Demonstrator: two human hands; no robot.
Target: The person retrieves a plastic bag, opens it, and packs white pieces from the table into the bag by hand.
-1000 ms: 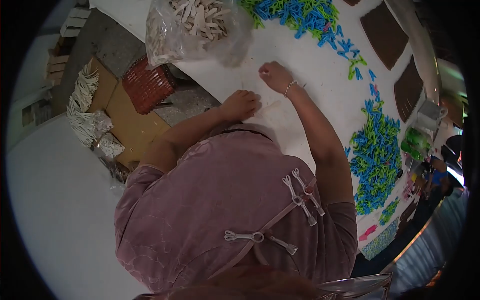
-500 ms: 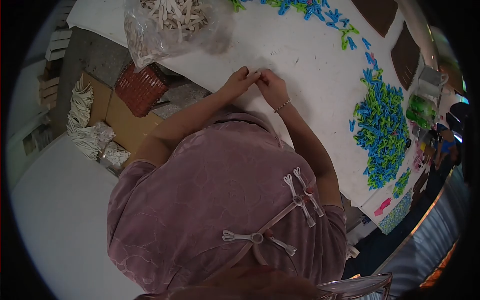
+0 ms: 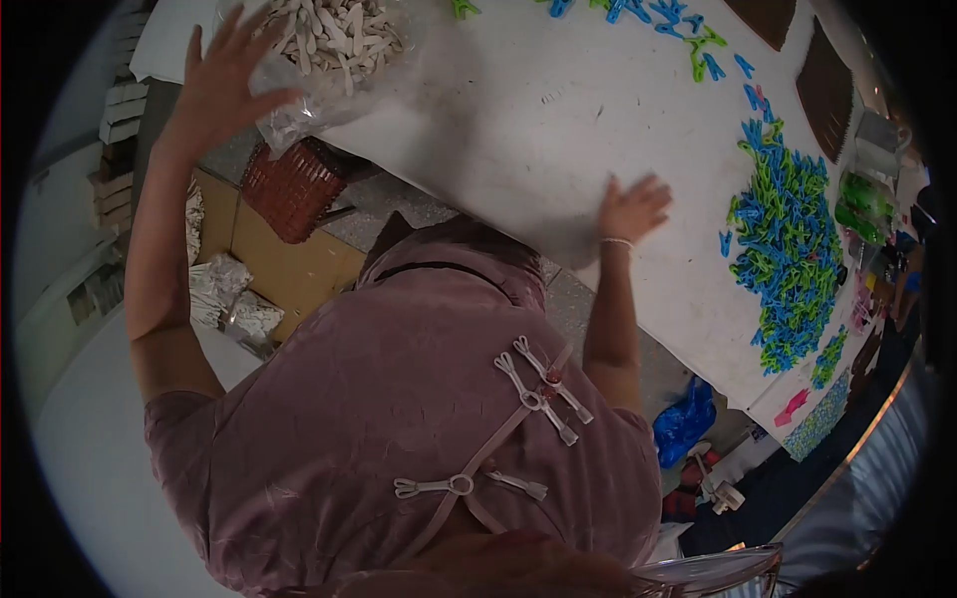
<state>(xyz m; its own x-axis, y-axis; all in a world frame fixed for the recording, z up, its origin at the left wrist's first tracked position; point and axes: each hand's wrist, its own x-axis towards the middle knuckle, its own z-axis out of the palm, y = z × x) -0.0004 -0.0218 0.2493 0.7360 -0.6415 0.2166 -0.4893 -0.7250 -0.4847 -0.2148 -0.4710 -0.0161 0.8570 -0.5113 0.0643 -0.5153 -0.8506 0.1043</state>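
My left hand (image 3: 224, 85) is raised beside a clear plastic bag (image 3: 299, 110) of whitish, flat clip-like pieces (image 3: 344, 40). Its fingers are spread and it holds nothing that I can see. My right hand (image 3: 631, 209), with a bracelet at the wrist, is over the white table (image 3: 518, 149) near its front edge. Those fingers are apart and slightly blurred, with nothing visible in them. To its right lies a large pile of blue and green clothespins (image 3: 788, 259).
More blue and green clothespins (image 3: 688, 30) trail along the far side. Brown panels (image 3: 825, 90) and a green bottle (image 3: 865, 207) are at the right. A reddish woven basket (image 3: 291, 189) stands below the left table edge, and a blue plastic bag (image 3: 686, 424) lies below the right.
My hands, fingertips together above the table before, have moved apart. The left has swung left to the plastic bag, the right has moved right and down. Both have spread their fingers.
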